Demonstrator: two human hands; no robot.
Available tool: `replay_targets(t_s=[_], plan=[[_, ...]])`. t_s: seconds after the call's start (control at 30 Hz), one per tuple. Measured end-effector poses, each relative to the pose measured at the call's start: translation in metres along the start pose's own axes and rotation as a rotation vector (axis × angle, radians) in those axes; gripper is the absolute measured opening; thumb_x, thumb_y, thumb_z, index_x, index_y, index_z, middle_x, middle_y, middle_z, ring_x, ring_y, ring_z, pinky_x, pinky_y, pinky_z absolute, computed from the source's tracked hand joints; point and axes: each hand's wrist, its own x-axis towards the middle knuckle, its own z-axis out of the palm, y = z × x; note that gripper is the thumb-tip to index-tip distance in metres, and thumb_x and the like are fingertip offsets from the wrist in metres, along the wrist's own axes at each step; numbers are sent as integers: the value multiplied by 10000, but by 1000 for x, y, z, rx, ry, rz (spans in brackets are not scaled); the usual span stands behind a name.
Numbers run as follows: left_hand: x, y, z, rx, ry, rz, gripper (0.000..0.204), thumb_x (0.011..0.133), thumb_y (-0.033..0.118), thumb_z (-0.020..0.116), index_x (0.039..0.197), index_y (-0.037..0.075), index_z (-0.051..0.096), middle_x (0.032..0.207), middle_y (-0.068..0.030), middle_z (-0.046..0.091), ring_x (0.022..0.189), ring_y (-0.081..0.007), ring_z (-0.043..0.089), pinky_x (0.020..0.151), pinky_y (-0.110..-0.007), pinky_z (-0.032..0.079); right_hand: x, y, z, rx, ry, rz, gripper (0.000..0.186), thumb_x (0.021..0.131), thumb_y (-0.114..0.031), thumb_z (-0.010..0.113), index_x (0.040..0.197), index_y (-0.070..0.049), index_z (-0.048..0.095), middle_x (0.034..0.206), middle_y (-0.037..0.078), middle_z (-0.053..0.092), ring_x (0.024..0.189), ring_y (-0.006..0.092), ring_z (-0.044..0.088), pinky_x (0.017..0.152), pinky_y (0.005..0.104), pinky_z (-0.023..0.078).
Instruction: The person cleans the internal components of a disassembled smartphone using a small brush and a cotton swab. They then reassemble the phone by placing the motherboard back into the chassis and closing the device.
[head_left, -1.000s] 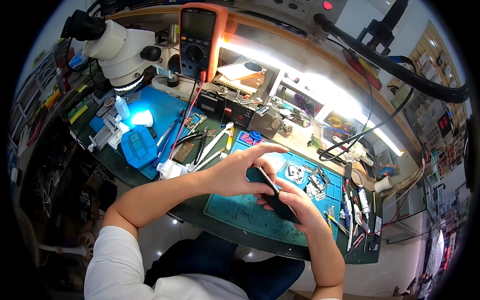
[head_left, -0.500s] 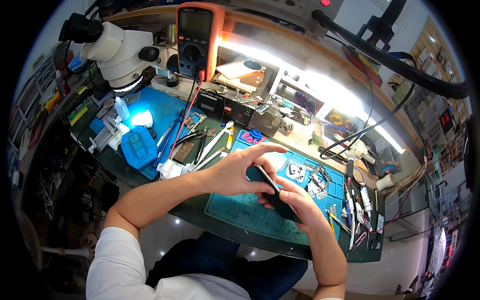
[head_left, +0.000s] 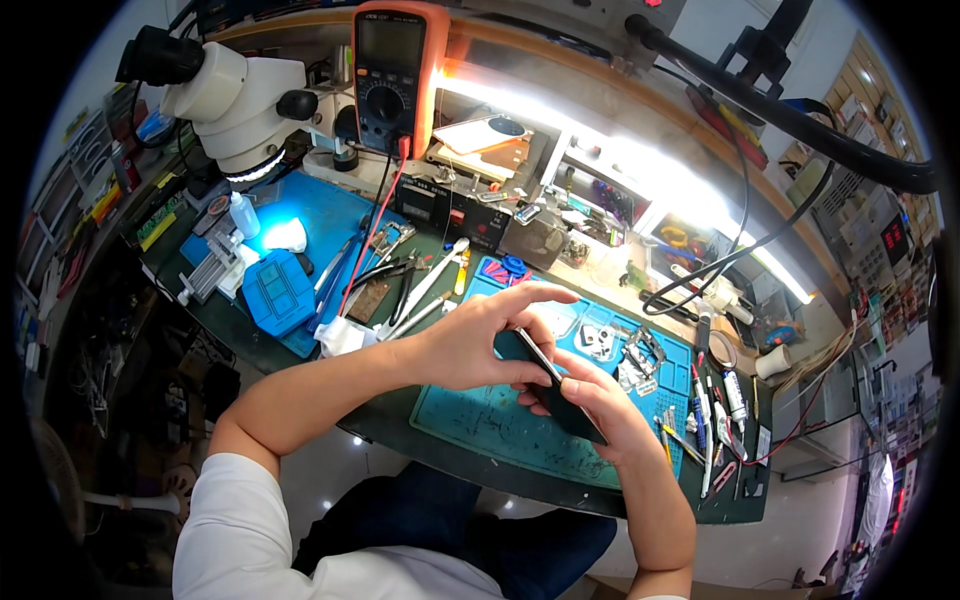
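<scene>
A dark, slim smartphone (head_left: pixel 572 412) is held tilted above the blue work mat (head_left: pixel 470 425). My left hand (head_left: pixel 490 340) grips its upper end, thumb on the near face and fingers behind, with the index finger stretched out above. Around the lower part my right hand (head_left: pixel 595 395) is closed, its thumb lying along the edge. Part of the phone is hidden by my fingers. Behind my hands, small metal parts (head_left: pixel 638 362) lie in the mat's compartments.
A microscope (head_left: pixel 225 105) stands at the far left, beside an orange-cased multimeter (head_left: pixel 393 85). Pliers (head_left: pixel 400 290) and tweezers lie left of the mat. Several pen-like tools (head_left: pixel 708 425) lie at its right. A thick black cable (head_left: pixel 800 135) hangs overhead at upper right.
Almost nothing differs. Both hands keep the same hold on the phone, and the view has shifted very slightly.
</scene>
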Motion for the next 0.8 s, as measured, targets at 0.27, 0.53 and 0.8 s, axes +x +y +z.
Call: replay_targets(t_s=[0.27,0.53,0.8], plan=[[1,1,0,9,2,-4,846,816,-48,816,1547,78,409,972,-56,726,947,-120,700,900,-315,550,0,0,0,4,-6,3,755,981,-411,669,1575,-26,405,1353,126,632,1233,208,620,1043,346,458],[0,0,0,4,-1,-4,851,815,-48,823,1548,82,410,974,-52,724,950,-116,698,899,-310,548,0,0,-1,6,-4,3,750,980,-414,675,1571,-32,415,1353,121,635,1225,206,624,1041,347,458],[0,1,0,-2,-4,-9,858,815,-45,824,1552,87,404,971,-49,726,955,-118,698,903,-310,542,0,2,-3,6,-12,1,758,979,-417,680,1575,-33,412,1362,115,633,1219,203,624,1040,348,458]])
